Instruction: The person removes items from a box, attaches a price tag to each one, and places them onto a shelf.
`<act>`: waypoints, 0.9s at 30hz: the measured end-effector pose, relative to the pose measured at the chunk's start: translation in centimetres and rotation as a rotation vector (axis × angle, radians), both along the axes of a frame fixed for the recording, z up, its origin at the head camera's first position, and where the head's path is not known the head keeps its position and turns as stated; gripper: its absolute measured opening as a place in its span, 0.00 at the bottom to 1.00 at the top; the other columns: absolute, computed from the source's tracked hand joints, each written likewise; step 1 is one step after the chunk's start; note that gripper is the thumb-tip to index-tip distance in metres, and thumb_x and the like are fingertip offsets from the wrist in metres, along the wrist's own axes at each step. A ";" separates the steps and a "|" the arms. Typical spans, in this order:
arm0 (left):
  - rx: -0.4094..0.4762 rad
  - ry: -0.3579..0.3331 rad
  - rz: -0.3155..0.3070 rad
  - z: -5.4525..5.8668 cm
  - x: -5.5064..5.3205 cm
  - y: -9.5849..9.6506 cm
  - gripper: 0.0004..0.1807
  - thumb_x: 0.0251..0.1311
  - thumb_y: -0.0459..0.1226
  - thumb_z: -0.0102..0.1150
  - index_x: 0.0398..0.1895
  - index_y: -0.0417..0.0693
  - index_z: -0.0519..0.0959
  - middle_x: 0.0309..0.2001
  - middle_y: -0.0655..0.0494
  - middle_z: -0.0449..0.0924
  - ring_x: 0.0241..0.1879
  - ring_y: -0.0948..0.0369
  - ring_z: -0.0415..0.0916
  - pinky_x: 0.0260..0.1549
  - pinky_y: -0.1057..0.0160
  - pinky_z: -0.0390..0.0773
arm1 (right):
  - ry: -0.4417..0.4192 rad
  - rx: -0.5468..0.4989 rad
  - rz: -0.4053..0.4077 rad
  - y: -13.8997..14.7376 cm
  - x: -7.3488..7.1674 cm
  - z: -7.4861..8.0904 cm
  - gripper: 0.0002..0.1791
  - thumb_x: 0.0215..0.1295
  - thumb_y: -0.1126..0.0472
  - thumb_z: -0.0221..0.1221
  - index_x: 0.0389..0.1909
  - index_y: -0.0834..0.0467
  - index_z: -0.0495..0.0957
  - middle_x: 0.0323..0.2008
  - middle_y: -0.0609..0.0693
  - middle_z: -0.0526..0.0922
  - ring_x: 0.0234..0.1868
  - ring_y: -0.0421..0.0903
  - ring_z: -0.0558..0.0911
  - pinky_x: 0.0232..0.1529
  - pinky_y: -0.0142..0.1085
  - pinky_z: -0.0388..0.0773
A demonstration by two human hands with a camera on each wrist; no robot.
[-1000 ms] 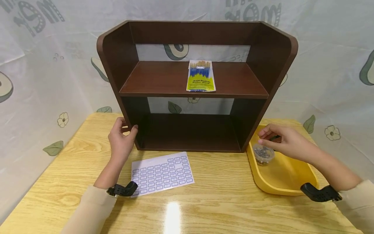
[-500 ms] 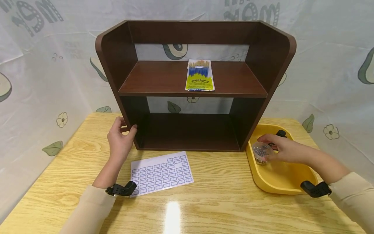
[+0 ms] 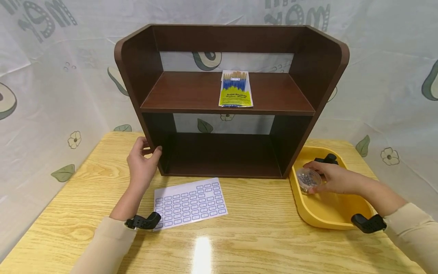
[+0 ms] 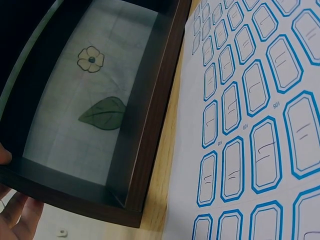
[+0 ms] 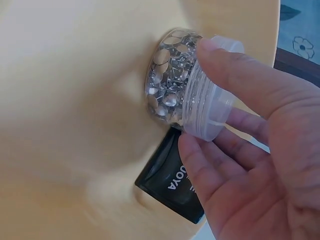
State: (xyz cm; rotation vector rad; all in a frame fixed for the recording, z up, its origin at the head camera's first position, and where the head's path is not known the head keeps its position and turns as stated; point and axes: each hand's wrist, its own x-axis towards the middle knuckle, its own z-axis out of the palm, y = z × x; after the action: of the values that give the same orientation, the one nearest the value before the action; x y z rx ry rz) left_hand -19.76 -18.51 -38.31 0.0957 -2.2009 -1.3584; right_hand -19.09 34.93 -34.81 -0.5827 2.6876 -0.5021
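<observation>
My left hand (image 3: 143, 165) grips the left side panel of a dark brown two-tier desk shelf (image 3: 191, 91), thumb on the inner face and fingers outside. On the right, my right hand (image 3: 337, 179) holds a round clear tub of metal thumbtacks (image 5: 172, 82) by its lidded end, thumb on one side and fingers on the other. That tub is inside a yellow tray (image 3: 328, 211), near the tray's left wall. Beside the tub in the right wrist view lies a black box with white lettering (image 5: 167, 175), partly hidden by my fingers.
A pack of artist brushes (image 3: 236, 89) lies on the upper shelf tier. In front of the shelf, a white sheet of blue-bordered labels (image 3: 189, 203) lies on the wooden table (image 3: 260, 213). A patterned white cloth (image 3: 386, 87) hangs behind and at the sides.
My right hand has lowered into the yellow tray and taken hold of the thumbtack tub. The black item in the tray has come into view. My left hand stays on the shelf panel.
</observation>
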 end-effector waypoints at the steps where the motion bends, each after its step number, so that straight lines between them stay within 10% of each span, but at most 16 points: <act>1: 0.001 0.000 0.001 0.0 0.0 0.0 0.15 0.70 0.33 0.61 0.57 0.39 0.77 0.53 0.40 0.83 0.53 0.47 0.80 0.48 0.70 0.76 | 0.004 -0.002 0.002 0.0 0.0 0.0 0.43 0.59 0.47 0.75 0.67 0.67 0.70 0.61 0.66 0.80 0.57 0.59 0.81 0.59 0.61 0.82; 27: 0.004 -0.012 0.004 0.0 0.0 0.1 0.15 0.70 0.34 0.61 0.58 0.41 0.77 0.54 0.41 0.83 0.52 0.47 0.80 0.39 0.84 0.72 | 0.318 -0.170 0.019 0.3 2.3 1.4 0.35 0.51 0.58 0.80 0.58 0.64 0.77 0.50 0.54 0.83 0.42 0.33 0.75 0.40 0.28 0.78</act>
State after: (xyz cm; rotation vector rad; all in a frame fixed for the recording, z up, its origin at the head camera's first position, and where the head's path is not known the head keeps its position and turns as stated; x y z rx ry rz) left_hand -19.72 -18.42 -38.34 0.1099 -2.2067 -1.3642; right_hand -16.81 35.22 -33.44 -0.7945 2.9514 -0.6893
